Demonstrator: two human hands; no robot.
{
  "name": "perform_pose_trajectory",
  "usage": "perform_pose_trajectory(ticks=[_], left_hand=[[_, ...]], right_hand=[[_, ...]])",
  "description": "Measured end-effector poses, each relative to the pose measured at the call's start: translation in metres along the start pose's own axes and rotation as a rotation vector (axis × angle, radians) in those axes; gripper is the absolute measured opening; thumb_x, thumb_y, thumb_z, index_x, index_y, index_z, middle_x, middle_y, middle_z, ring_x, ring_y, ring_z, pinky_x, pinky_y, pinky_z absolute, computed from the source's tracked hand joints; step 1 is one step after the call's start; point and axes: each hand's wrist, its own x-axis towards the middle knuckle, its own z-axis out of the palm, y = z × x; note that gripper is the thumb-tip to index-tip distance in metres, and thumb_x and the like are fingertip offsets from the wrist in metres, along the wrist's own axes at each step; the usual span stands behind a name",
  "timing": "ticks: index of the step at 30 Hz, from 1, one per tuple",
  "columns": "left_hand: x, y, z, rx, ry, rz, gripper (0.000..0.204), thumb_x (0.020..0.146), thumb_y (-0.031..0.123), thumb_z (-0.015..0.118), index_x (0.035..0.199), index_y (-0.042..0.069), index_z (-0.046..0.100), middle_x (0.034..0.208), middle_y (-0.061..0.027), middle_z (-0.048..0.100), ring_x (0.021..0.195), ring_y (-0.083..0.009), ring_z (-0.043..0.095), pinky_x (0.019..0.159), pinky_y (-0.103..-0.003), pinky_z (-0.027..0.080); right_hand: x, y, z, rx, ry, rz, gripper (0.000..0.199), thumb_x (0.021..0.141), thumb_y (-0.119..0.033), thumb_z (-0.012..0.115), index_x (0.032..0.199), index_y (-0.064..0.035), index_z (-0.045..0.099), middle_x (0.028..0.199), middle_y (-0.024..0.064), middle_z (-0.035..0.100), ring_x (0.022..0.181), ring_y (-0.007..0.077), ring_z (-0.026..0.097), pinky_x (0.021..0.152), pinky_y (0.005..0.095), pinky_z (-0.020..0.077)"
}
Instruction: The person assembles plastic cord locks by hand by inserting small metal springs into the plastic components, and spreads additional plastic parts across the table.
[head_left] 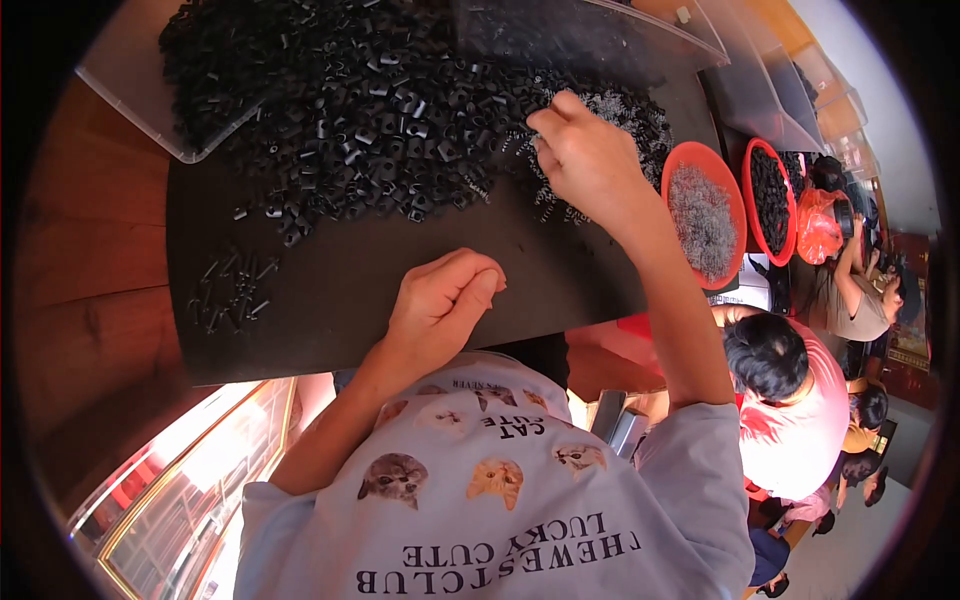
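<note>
My left hand (440, 305) is closed with the thumb on top, above the dark tabletop near its front edge. Whatever lies inside it, if anything, is hidden. Over a heap of small silvery coiled pieces (622, 112), which look like springs, my right hand (592, 152) has its fingers bent together. I cannot make out anything between those fingertips. To the left of that hand spreads a large heap of small black hollow plastic pieces (385, 130). A small group of thin dark pin-like pieces (235, 290) lies apart at the table's left.
A clear plastic bin (185, 150) lies tipped at the far left, another (600, 40) at the back. On the right stand a red bowl (738, 235) of silvery pieces and a red bowl (749, 190) of black pieces. Several people, one in a pink shirt (805, 420), sit at right.
</note>
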Motion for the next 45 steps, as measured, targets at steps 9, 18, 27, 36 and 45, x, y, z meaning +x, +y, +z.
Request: perform_pose_trajectory(ticks=[9, 18, 27, 36, 45], left_hand=[[-0.003, 0.002, -0.001, 0.021, 0.016, 0.012, 0.02, 0.101, 0.013, 0.052, 0.095, -0.001, 0.065, 0.086, -0.0046, 0.064, 0.072, -0.0095, 0.06, 0.065, -0.024, 0.05], [-0.004, -0.001, 0.001, -0.187, 0.103, -0.101, 0.021, 0.102, 0.017, 0.053, 0.098, -0.001, 0.063, 0.088, -0.0047, 0.067, 0.072, -0.0094, 0.061, 0.065, -0.024, 0.051], [-0.003, -0.007, 0.002, -0.295, 0.108, -0.03, 0.021, 0.1, 0.02, 0.059, 0.108, 0.0, 0.06, 0.09, -0.0005, 0.064, 0.078, -0.0061, 0.059, 0.068, -0.022, 0.051], [-0.006, -0.002, 0.003, -0.24, 0.151, -0.075, 0.027, 0.103, 0.027, 0.054, 0.102, 0.001, 0.062, 0.084, -0.0008, 0.063, 0.074, -0.0068, 0.058, 0.067, -0.023, 0.05], [-0.004, 0.0, 0.004, -0.313, 0.144, -0.049, 0.03, 0.104, 0.028, 0.051, 0.094, 0.001, 0.062, 0.08, -0.0014, 0.062, 0.071, -0.0074, 0.057, 0.065, -0.023, 0.048]], right_hand=[[0.024, -0.006, 0.012, -0.021, -0.104, -0.049, 0.016, 0.088, -0.013, 0.065, 0.102, -0.0061, 0.064, 0.096, 0.0081, 0.056, 0.083, 0.0316, 0.064, 0.068, 0.0429, 0.0526], [-0.03, -0.033, -0.006, 0.553, 0.132, -0.139, 0.017, 0.083, -0.009, 0.07, 0.098, -0.003, 0.067, 0.087, 0.012, 0.062, 0.073, 0.031, 0.064, 0.063, 0.0381, 0.0522], [-0.073, -0.058, -0.004, 0.72, 0.132, -0.121, 0.029, 0.079, 0.003, 0.071, 0.108, 0.0004, 0.066, 0.084, 0.0088, 0.058, 0.067, 0.0198, 0.058, 0.057, 0.0291, 0.0468], [-0.079, -0.073, 0.004, 0.579, 0.177, -0.166, 0.027, 0.08, 0.002, 0.071, 0.106, -0.0008, 0.066, 0.084, 0.0088, 0.06, 0.065, 0.0237, 0.061, 0.055, 0.0324, 0.0479], [-0.077, -0.072, 0.007, 0.813, 0.223, -0.15, 0.025, 0.082, 0.002, 0.071, 0.107, 0.0005, 0.065, 0.08, 0.0091, 0.06, 0.065, 0.0203, 0.058, 0.056, 0.0301, 0.0468]])
